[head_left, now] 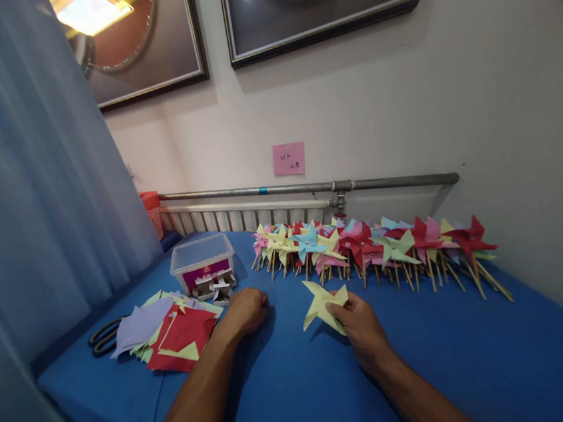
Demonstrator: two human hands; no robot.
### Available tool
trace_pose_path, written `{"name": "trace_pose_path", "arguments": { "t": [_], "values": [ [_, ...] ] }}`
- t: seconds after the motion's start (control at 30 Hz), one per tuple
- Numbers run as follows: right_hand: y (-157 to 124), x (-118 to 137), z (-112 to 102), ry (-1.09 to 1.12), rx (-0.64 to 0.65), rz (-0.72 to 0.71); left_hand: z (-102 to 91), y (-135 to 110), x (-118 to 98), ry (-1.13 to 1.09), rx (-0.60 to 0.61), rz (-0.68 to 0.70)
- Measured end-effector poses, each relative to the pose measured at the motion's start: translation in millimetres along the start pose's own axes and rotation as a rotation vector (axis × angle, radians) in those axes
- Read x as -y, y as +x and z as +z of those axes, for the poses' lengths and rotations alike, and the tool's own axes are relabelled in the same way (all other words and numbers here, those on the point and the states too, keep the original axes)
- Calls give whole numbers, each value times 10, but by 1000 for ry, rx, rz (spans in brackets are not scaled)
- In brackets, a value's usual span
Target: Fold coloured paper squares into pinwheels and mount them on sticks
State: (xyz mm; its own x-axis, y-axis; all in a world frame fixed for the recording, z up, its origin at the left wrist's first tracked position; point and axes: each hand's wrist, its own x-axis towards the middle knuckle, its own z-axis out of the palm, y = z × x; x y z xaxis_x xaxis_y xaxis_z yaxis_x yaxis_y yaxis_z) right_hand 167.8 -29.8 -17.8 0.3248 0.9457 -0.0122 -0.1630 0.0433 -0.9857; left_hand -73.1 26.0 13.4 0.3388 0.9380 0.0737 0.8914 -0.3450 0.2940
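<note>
My right hand (361, 320) pinches a folded yellow paper pinwheel (322, 304) and holds it just above the blue table (299, 383), near the middle. My left hand (246, 309) rests on the table as a closed fist, beside a heap of cut coloured paper squares (173, 330); whether anything is inside the fist is hidden. A long row of finished pinwheels on wooden sticks (366, 246) lies along the back of the table.
A clear plastic box (203, 259) stands at the back left with small white clips (214, 288) in front of it. Black scissors (104, 337) lie at the left edge. A curtain hangs left; a pipe and radiator run along the wall.
</note>
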Motion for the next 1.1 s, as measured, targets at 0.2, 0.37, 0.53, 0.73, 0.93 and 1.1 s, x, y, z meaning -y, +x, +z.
{"name": "trace_pose_path", "arguments": {
  "t": [0.2, 0.37, 0.53, 0.73, 0.93, 1.1],
  "values": [
    [63, -102, 11, -1, -15, -26, 20, 18, -17, 43, -5, -39],
    [-1, -20, 32, -5, 11, -14, 48, 35, -22, 23, -18, -15],
    [-45, 7, 35, -32, 18, -31, 102, 40, 3, -150, -70, 95],
    [-21, -13, 43, -22, 16, -64, 136, 29, -153, -566, -89, 103],
    [-33, -9, 115, -19, 20, -113, 238, -42, -623, -1164, -119, 61],
    [-55, -51, 164, 5, 19, -109, 269, -96, -766, -1380, -199, 3]
  ]
}}
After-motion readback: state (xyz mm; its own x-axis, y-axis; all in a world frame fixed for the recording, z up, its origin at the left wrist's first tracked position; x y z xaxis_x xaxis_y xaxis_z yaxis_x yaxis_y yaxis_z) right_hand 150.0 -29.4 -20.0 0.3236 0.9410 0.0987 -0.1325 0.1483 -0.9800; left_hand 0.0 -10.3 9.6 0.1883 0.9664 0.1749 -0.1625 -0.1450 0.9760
